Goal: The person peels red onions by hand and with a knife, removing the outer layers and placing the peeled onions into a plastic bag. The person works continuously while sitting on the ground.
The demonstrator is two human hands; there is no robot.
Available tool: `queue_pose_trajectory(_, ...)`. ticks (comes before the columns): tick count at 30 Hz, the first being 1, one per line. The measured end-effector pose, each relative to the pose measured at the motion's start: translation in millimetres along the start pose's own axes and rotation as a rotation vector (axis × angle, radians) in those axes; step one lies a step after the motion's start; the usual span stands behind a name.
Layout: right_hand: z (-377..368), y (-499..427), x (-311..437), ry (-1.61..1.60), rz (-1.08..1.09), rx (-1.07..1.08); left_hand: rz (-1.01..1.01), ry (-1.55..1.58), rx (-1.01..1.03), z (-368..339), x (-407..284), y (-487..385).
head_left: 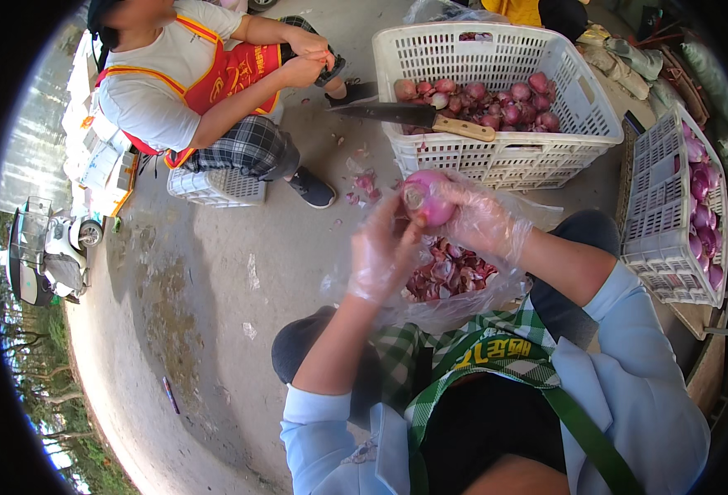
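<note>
Between my two hands, both in clear plastic gloves, is a red onion [427, 199] with a smooth pink surface and its pale end turned towards the left. My left hand [384, 247] grips its near left side, the thumb and fingers on the skin. From the right, my right hand [478, 213] holds the same onion. Below them, a clear plastic bag [444, 309] hangs open between my knees, with dry red onion skins [454, 272] inside. Beyond the onion, a large knife with a wooden handle [463, 127] rests across the corner rim of a white plastic crate.
The white crate [494, 145] holds several unpeeled red onions [512, 108]. A second crate [661, 235] at right contains shiny onions [704, 210]. At upper left a person in a red apron [234, 77] sits on an upturned crate [215, 187]. Loose skins [364, 182] lie on the concrete.
</note>
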State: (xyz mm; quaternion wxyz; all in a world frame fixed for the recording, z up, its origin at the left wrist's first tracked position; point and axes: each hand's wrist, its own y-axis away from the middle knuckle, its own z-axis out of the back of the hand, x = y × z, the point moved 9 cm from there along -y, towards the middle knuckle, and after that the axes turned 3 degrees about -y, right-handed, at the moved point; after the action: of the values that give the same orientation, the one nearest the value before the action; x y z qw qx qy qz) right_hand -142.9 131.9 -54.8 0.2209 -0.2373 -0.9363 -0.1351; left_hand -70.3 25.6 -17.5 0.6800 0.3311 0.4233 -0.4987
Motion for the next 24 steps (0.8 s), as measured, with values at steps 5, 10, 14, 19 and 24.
queue_pose_trajectory(5, -14, -1, -9, -0.434, -0.192, 0.16, -0.127, 0.026, -0.037, 3, -6, 0)
queue_pose_trajectory(10, -25, 4, -22, -0.499, -0.365, 0.231, -0.246, 0.003, -0.137, 6, -19, 4)
queue_pose_trajectory(14, -23, 5, -30, -0.575, -0.41, 0.219, -0.139, 0.538, 0.042, -11, -12, -1)
queue_pose_trajectory(19, -18, 3, -36, -0.567, -0.413, 0.216, -0.113, 0.626, 0.147, -23, -12, 6)
queue_pose_trajectory(24, -30, 8, -27, -0.434, -0.374, 0.284, -0.085, 0.511, 0.107, -18, -7, 5)
